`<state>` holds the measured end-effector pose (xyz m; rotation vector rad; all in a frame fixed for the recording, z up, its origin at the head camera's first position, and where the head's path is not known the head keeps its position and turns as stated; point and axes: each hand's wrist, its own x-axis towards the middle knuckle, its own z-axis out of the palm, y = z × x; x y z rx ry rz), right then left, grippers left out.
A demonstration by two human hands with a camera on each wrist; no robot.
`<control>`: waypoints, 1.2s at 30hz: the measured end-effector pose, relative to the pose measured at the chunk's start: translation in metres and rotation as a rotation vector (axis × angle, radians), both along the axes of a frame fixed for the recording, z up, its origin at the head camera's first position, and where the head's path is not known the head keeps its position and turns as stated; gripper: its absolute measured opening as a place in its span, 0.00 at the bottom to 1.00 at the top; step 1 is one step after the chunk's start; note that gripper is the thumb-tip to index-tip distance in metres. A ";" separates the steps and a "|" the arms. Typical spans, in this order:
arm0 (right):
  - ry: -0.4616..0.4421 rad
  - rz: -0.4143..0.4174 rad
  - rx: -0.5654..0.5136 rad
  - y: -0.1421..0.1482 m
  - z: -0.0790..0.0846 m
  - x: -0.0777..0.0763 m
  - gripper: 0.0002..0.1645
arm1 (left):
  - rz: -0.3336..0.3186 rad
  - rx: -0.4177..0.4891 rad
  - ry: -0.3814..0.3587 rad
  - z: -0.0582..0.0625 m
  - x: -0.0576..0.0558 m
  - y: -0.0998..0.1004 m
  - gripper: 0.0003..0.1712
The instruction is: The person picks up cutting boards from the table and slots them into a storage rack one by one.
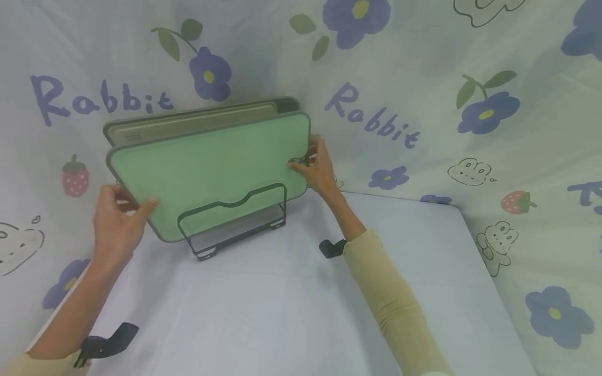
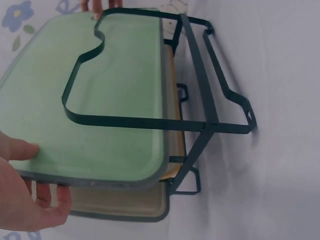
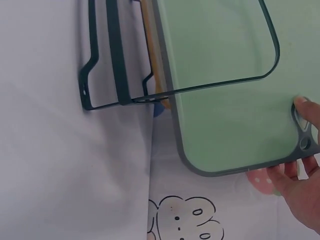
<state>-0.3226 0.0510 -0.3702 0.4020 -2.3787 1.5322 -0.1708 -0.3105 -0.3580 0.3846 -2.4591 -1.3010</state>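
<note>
A green cutting board (image 1: 221, 172) with a grey rim stands tilted behind the front loop of a dark metal rack (image 1: 232, 205). My left hand (image 1: 117, 222) grips its left edge, thumb on the green face and fingers behind. At the opposite end my right hand (image 1: 321, 164) pinches the board beside its grey handle hole (image 3: 301, 122). Behind it a beige board (image 1: 197, 125) with a dark rim leans in the rack. In the left wrist view the green board's lower edge overlaps the rack's bars, and the beige board (image 2: 120, 202) shows beneath.
The rack stands on a white-covered table (image 1: 282, 313), near a cloth backdrop (image 1: 404, 62) printed with flowers, rabbits and strawberries. Dark wrist-camera mounts sit on both forearms. The table's right edge (image 1: 494, 292) runs along the patterned cloth.
</note>
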 end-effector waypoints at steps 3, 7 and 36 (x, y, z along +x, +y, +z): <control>-0.010 0.005 -0.002 0.000 -0.003 0.001 0.41 | 0.007 -0.002 0.001 -0.003 0.000 0.000 0.21; -0.025 0.007 -0.004 0.000 -0.007 0.001 0.41 | 0.011 0.004 -0.005 -0.007 0.000 0.000 0.22; -0.011 0.013 0.010 0.004 -0.023 0.005 0.44 | -0.020 -0.044 -0.017 -0.017 0.012 0.005 0.28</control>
